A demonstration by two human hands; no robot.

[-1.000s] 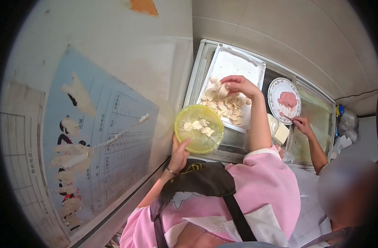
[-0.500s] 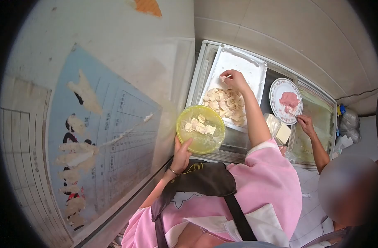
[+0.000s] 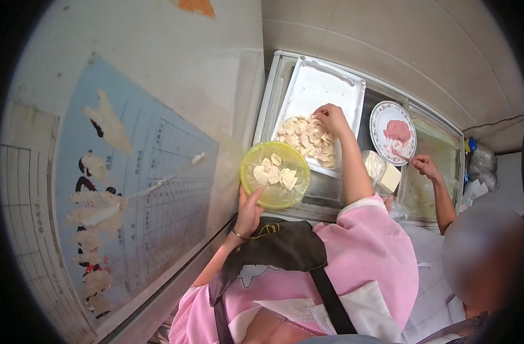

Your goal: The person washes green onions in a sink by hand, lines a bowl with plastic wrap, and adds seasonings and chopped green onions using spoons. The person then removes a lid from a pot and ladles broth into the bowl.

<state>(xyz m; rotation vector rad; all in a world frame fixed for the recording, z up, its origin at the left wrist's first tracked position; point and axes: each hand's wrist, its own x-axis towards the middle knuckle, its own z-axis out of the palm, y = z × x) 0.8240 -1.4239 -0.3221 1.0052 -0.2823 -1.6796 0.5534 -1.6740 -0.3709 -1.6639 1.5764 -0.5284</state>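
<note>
Over the last half second, the right hand (image 3: 334,119) has come down from above the bare part of the tray (image 3: 319,86) to the edge of a pile of folded dough pieces (image 3: 305,140). Think of the yellow bowl (image 3: 279,198) as the middle of a clock. Its fingers are bent at the top edge of the pile, between 1 and 2 o'clock — I cannot tell if they pinch a piece or only touch one. At 7 o'clock, the left hand grips (image 3: 250,213) the bowl, with its thumb on the near side and the other fingers mostly hidden. Some loose dough pieces (image 3: 267,172) sit inside the bowl, on what looks like clear plastic.

I think the step in hand is moving folded pieces one by one between bowl and tray, though I cannot tell which way. The next move seems to call for a light pinch, so the soft dough is not squashed — and a steady, level bowl.

Farther out, the tray lies at 1 o'clock, with the pile in its near part. Between 2 and 3 o'clock is a plate (image 3: 375,132) of pink paste (image 3: 396,131). Another person's hand (image 3: 426,167), at about 3 o'clock, holds a thin stick (image 3: 401,156) to the plate's edge. Also at 3 o'clock, but nearer, is a pale square stack (image 3: 391,179). At 9 o'clock, a torn blue poster (image 3: 159,160) covers part of a big pale panel.
</note>
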